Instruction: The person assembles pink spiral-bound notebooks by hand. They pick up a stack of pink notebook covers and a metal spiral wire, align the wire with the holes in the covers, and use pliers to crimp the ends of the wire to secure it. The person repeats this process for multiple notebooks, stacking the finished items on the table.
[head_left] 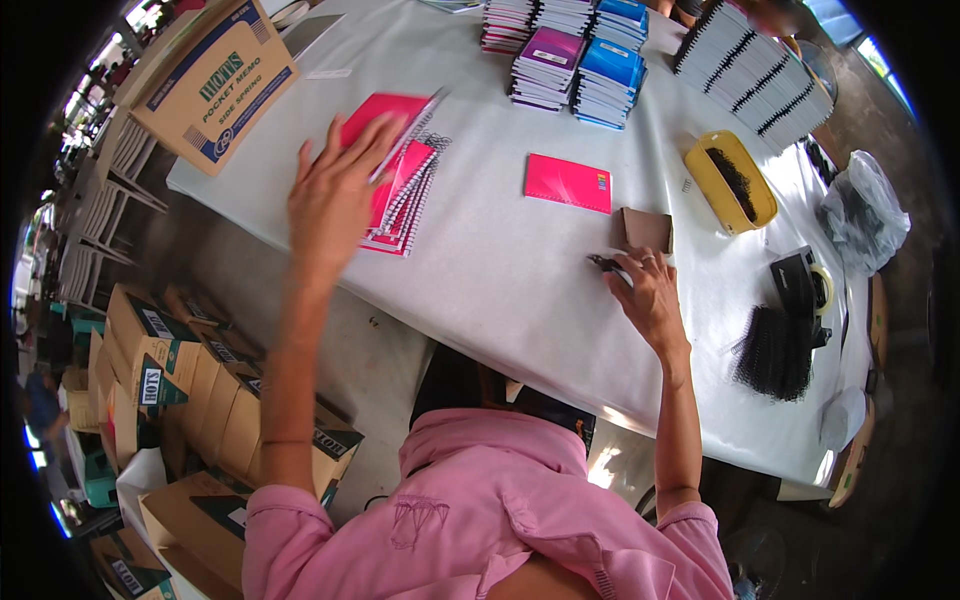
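Note:
My left hand [335, 200] is over a loose pile of pink spiral notebooks [405, 215] at the left of the table. Its fingers are spread across the top pink notebook [375, 112], which sits tilted with its page edges showing. My right hand [650, 290] is closed around a small dark tool that looks like pliers [603, 262]; the palm hides most of it. Just beyond that hand is a small brown cardboard box [645, 230]. A single pink cover or notebook [568, 183] lies flat between my hands, with a row of holes along its near edge.
Purple notebooks [547, 65] and blue notebooks [608, 80] are stacked at the back. A yellow tub [757, 205] holds black coils. More black coils [775, 355], a tape dispenser [795, 285] and a plastic bag [868, 210] are at right. Cartons [215, 80] stand left.

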